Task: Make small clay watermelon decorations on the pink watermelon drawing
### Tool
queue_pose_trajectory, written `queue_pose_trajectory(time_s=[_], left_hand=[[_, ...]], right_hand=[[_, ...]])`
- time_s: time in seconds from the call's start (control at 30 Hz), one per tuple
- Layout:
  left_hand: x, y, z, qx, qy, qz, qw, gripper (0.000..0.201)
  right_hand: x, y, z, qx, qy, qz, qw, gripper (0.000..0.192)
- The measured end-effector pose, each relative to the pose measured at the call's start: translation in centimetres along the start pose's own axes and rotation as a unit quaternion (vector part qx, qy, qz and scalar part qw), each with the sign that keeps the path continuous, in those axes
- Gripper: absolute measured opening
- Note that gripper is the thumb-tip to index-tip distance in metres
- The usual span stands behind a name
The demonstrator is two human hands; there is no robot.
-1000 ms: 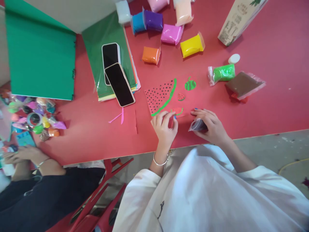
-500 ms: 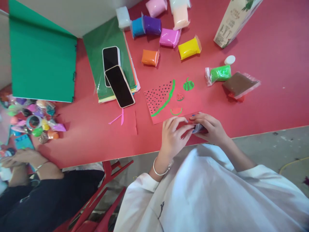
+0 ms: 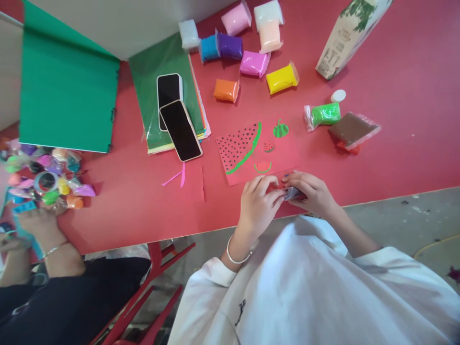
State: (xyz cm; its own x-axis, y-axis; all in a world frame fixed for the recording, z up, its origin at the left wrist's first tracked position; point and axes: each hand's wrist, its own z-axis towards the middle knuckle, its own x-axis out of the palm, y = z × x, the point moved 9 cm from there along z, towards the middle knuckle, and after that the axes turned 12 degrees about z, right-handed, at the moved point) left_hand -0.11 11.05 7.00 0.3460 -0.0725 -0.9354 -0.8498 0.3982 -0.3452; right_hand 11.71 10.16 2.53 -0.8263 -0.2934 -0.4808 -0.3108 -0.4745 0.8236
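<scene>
My left hand (image 3: 258, 203) and my right hand (image 3: 312, 191) meet at the near edge of the red table (image 3: 395, 158), both pinching a small clear packet of dark clay (image 3: 292, 193). Just beyond my fingers lies a red paper sheet (image 3: 247, 153) with a dotted watermelon wedge edged in green clay. A small green-rimmed slice (image 3: 262, 166), a tiny slice (image 3: 268, 146) and a green striped melon shape (image 3: 281, 129) sit on or beside it.
Several coloured clay packets (image 3: 251, 57) lie at the back, a green packet (image 3: 323, 114) and a brown one (image 3: 352, 129) to the right, with a tall carton (image 3: 345, 36). Two phones (image 3: 178, 122) rest on stacked paper. Another person's hand (image 3: 34, 223) is at left by small bags.
My left hand has left the red sheet and moved right to join my right hand on the packet. The other person's hand has shifted at the left edge.
</scene>
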Motion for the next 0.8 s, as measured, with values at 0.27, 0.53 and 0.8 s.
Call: queue_pose_trajectory(time_s=[0.27,0.53,0.8], left_hand=[[-0.6,-1.0,-0.4,0.025,-0.045,0.05,0.997,0.007],[-1.0,-1.3,-0.9,0.02,-0.084,0.095,0.992,0.007],[-0.5,0.2,-0.7,-0.042,-0.051,-0.09,0.994,0.01]], right_hand=[[-0.2,0.0,0.1,0.003,-0.011,-0.015,1.0,0.037],[0.0,-0.3,-0.2,0.008,-0.006,-0.031,0.999,0.035],[-0.4,-0.1,-0.2,0.015,-0.016,-0.034,0.999,0.033]])
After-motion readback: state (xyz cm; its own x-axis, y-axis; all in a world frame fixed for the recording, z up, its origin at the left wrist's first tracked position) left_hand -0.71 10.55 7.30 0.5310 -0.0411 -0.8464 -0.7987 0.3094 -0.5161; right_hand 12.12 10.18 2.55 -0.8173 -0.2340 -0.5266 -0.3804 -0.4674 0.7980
